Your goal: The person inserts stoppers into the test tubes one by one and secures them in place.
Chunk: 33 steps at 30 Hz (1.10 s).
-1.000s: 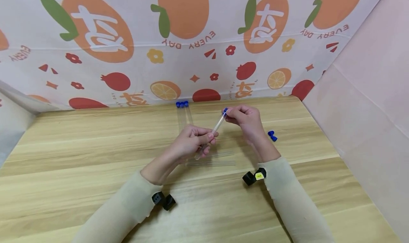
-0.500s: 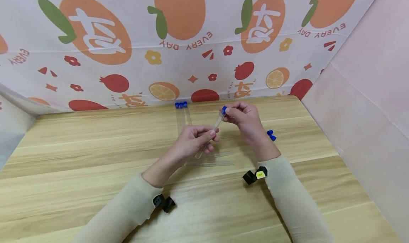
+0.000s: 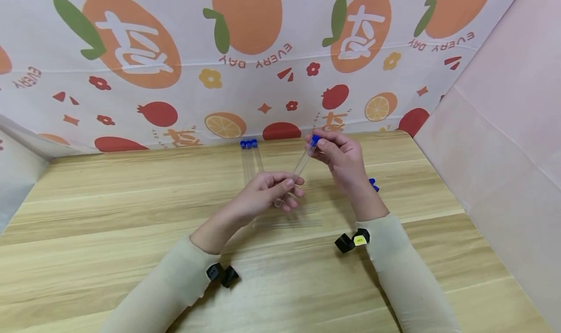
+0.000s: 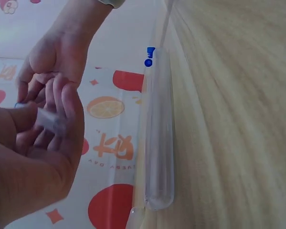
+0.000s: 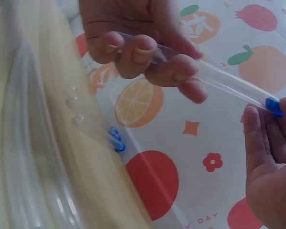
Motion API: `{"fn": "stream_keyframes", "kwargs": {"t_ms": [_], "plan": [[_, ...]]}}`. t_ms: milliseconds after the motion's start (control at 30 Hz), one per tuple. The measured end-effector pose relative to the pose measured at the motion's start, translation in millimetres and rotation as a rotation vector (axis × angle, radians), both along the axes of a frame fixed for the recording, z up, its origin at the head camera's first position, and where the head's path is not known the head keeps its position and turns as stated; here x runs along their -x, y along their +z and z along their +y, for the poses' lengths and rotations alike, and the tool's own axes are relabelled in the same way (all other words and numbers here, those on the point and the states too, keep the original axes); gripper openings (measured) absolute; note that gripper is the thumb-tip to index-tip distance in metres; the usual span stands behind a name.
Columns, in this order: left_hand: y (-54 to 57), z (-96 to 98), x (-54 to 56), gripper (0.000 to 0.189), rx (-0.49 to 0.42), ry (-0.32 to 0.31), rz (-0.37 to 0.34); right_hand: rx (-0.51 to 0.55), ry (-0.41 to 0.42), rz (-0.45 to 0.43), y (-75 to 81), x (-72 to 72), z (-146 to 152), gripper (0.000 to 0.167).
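A clear test tube (image 3: 302, 163) slants up between the two hands, above the table. My left hand (image 3: 268, 193) grips its lower part between thumb and fingers. At the upper end, the thumb and fingers of my right hand (image 3: 344, 153) pinch a blue cap (image 3: 315, 138), which sits on the mouth of the tube. The right wrist view shows this cap (image 5: 273, 106) at the tube's end, with the left fingers (image 5: 142, 53) curled around the other end. In the left wrist view, the tube's rounded bottom (image 4: 52, 121) pokes out past the left thumb.
Several capped tubes (image 3: 247, 162) lie side by side toward the back edge, partly behind the left hand. Loose clear tubes (image 3: 298, 223) rest on the wooden table (image 3: 131, 216) below the hands. Loose blue caps (image 3: 374, 184) lie right of the right wrist. A fruit-print cloth (image 3: 245, 94) hangs behind.
My right hand has moved up and slightly right with the capped end, and the tube has shifted up through the left fingers. The right wrist now partly covers the loose caps.
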<state>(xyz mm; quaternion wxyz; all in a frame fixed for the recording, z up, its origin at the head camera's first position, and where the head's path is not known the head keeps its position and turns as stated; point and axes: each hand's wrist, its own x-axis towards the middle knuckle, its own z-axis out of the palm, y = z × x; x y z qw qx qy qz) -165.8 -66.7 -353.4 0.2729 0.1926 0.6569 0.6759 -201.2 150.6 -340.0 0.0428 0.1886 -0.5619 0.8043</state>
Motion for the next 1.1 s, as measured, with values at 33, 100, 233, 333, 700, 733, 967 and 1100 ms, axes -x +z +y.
{"fn": "stream_keyframes", "kwargs": {"t_ms": [33, 100, 233, 333, 700, 733, 967, 1100], "plan": [[0.0, 0.3, -0.1, 0.031, 0.009, 0.021, 0.008, -0.012, -0.019, 0.009, -1.7, 0.1, -1.5, 0.02], [-0.2, 0.4, -0.2, 0.03, 0.032, 0.06, 0.025, -0.038, -0.056, 0.027, -5.0, 0.3, -5.0, 0.019], [-2.6, 1.6, 1.9, 0.029, 0.094, 0.106, 0.09, -0.087, -0.106, 0.047, -10.7, -0.3, -10.2, 0.015], [-5.3, 0.3, 3.9, 0.029, 0.122, 0.119, 0.132, -0.12, -0.127, 0.042, -12.6, -0.4, -13.4, 0.015], [-5.7, 1.3, 3.3, 0.031, 0.11, 0.113, 0.15, -0.127, -0.154, -0.122, -7.8, 1.6, -5.5, 0.015], [-5.5, 1.1, 3.0, 0.032, 0.111, 0.113, 0.143, -0.129, -0.16, -0.129, -8.5, 1.6, -6.7, 0.015], [-6.6, -0.9, 4.0, 0.031, 0.133, 0.127, 0.106, -0.152, -0.156, -0.132, -15.3, 0.0, -18.3, 0.019], [-5.9, -3.8, 4.8, 0.032, 0.135, 0.133, 0.102, -0.146, -0.125, -0.123, -15.9, -1.8, -22.3, 0.022]]}}
